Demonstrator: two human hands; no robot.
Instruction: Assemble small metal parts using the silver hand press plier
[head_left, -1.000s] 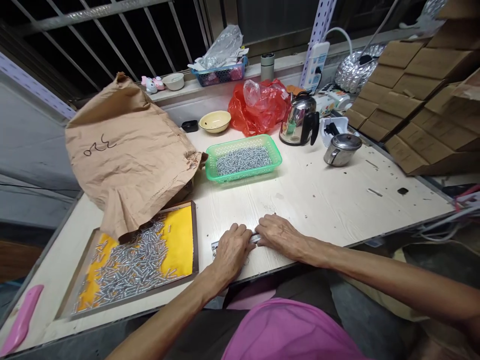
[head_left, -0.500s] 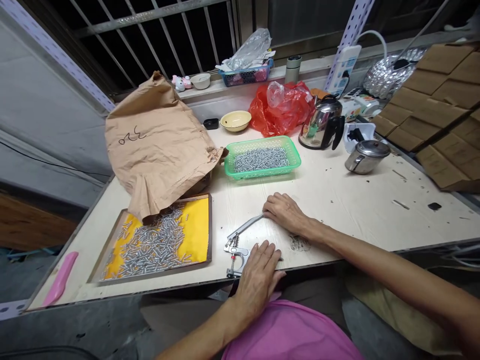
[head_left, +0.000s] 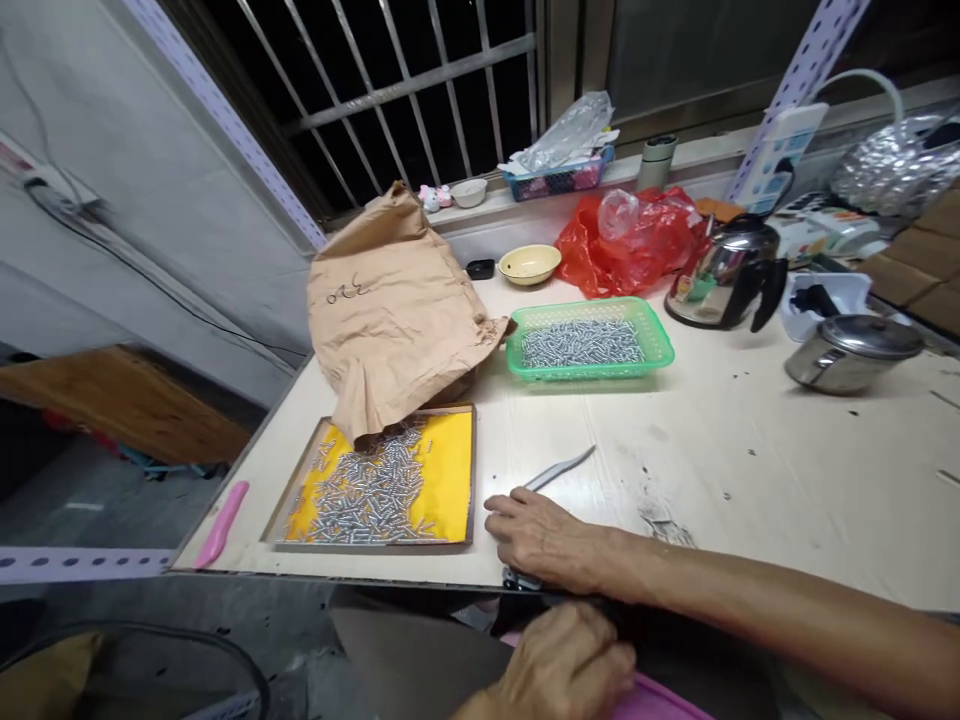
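Note:
My right hand point(head_left: 541, 540) lies over the base of a metal lever tool point(head_left: 559, 469) at the table's near edge, with its fingers curled down on it. The tool's thin handle sticks up and to the right, free of the hand. My left hand point(head_left: 564, 664) is below the table edge over my lap, fingers curled in; whatever is in them is hidden. Just left of my right hand sits a shallow tray point(head_left: 460, 478) with a yellow liner and a heap of small metal pins point(head_left: 371, 488).
A brown paper bag point(head_left: 390, 300) slumps over the tray's far end. Behind it stand a green basket point(head_left: 660, 345) of pins, a yellow bowl point(head_left: 529, 264), a red plastic bag point(head_left: 637, 245), a steel kettle point(head_left: 724, 272) and a lidded steel pot point(head_left: 851, 352). A pink strip point(head_left: 222, 522) lies at the left edge.
My view swung left. My left hand left the tool's base and dropped below the table edge. My right hand slid from the handle's tip onto the base.

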